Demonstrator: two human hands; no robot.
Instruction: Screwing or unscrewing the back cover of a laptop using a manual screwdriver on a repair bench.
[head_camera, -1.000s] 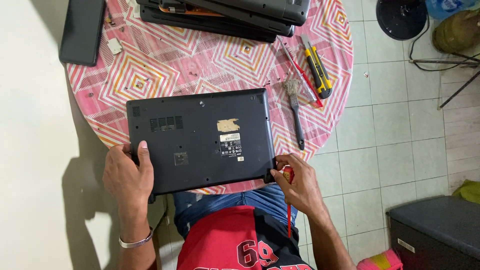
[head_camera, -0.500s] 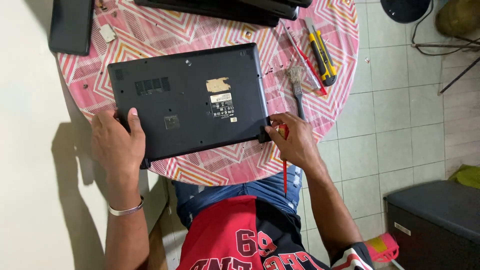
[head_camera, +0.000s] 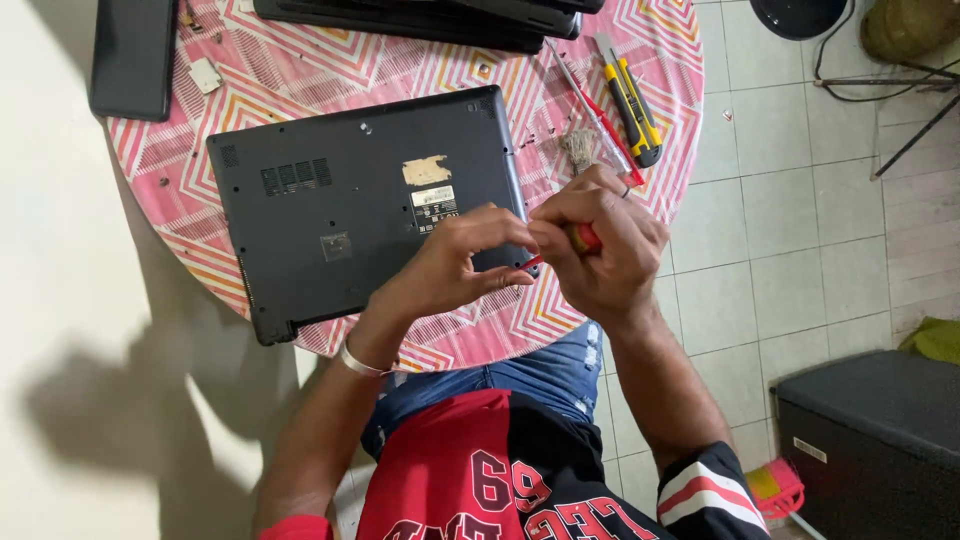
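Observation:
A black laptop (head_camera: 340, 200) lies upside down on a round table with a pink patterned cloth (head_camera: 300, 80). Both hands meet above the laptop's near right corner. My right hand (head_camera: 605, 240) is closed around a red-handled screwdriver (head_camera: 580, 240). My left hand (head_camera: 455, 265) reaches across the laptop's base, its fingertips pinching at the screwdriver's tip. The screwdriver's shaft is hidden between the fingers.
A yellow utility knife (head_camera: 630, 100), a thin red tool (head_camera: 600, 125) and a small brush (head_camera: 578, 148) lie on the table's right side. More dark laptops (head_camera: 420, 15) are stacked at the far edge, a black device (head_camera: 130, 55) at far left. A dark box (head_camera: 870, 440) stands on the tiled floor.
My left hand left the laptop's left edge and came across to the right hand. My right hand lifted the screwdriver from the laptop's right edge up over the corner.

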